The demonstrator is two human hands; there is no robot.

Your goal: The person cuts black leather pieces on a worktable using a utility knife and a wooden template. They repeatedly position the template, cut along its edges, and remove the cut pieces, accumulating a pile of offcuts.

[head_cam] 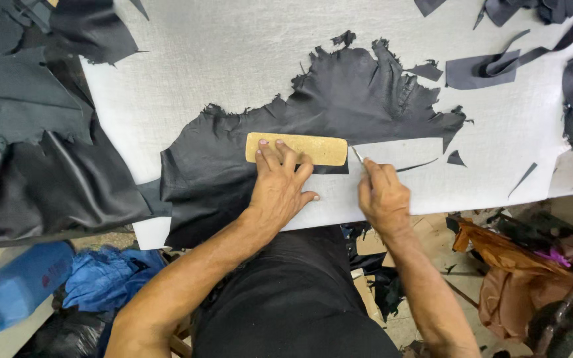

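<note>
A tan rectangular template (297, 148) with rounded corners lies flat on a ragged-edged piece of black leather (313, 126) at the centre of the frame. The left hand (278, 185) presses down on the template, its fingers spread over the lower left part of it and the palm resting on the leather below. Just to the right, the right hand (382, 193) is closed around a thin knife (358, 155), whose blade tip meets the leather at the template's right end. The two hands are near each other but apart.

The leather is spread on a pale grey cutting board (233, 53) that fills most of the upper frame. Right of the knife a straight-sided strip has been cut out of the leather, so the board shows through, and small dark offcuts (457, 158) lie beside that gap.

In the upper right, strips and scraps of dark leather (482, 69) are scattered on the board. More black hides (34, 159) are heaped along the left edge, hanging over the board's side.

Below the board, at lower left, a blue plastic bottle (18, 285) lies on its side next to a crumpled blue cloth (101, 282). At lower right sit folded pieces of brown leather (509, 265) and a dark bottle (558, 325).
</note>
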